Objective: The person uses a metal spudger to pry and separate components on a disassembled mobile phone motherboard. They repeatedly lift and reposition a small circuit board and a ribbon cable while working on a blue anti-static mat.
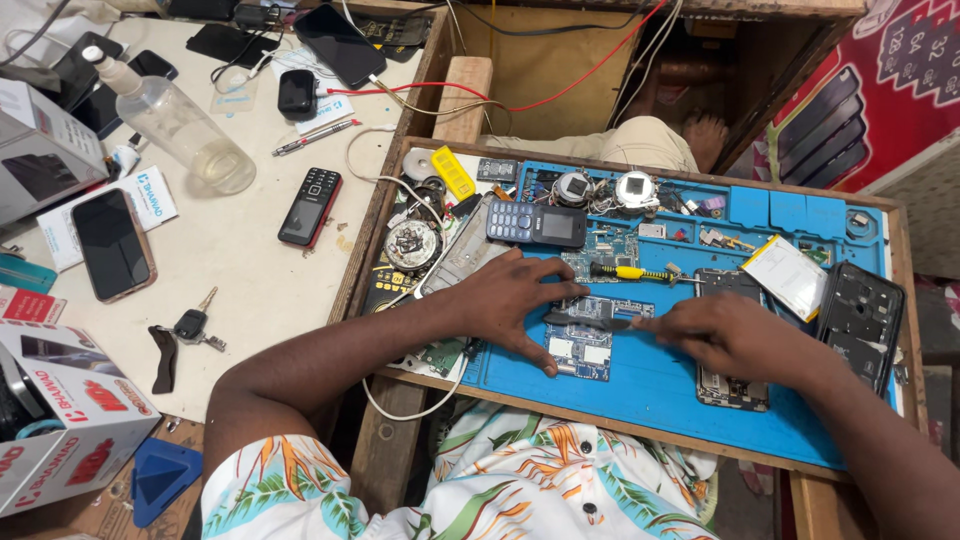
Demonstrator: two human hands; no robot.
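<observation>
My left hand (pixel 515 300) lies flat on a blue circuit board (pixel 580 352), fingers spread and pinning it to the blue repair mat (pixel 650 385). My right hand (pixel 735 335) grips a dark tweezer-like tool (pixel 588 321) whose tip rests on the board between my left fingers. Under my right hand lies an opened phone body (pixel 730 385). A yellow-handled screwdriver (pixel 635 272) lies just beyond the board.
A blue keypad phone (pixel 535 223), small round parts, a white battery (pixel 785 275) and a black back cover (pixel 862 315) sit on the mat. On the white table to the left lie a black-red keypad phone (pixel 310 206), a smartphone (pixel 112 244), keys (pixel 188 328), a clear bottle (pixel 185 125) and boxes.
</observation>
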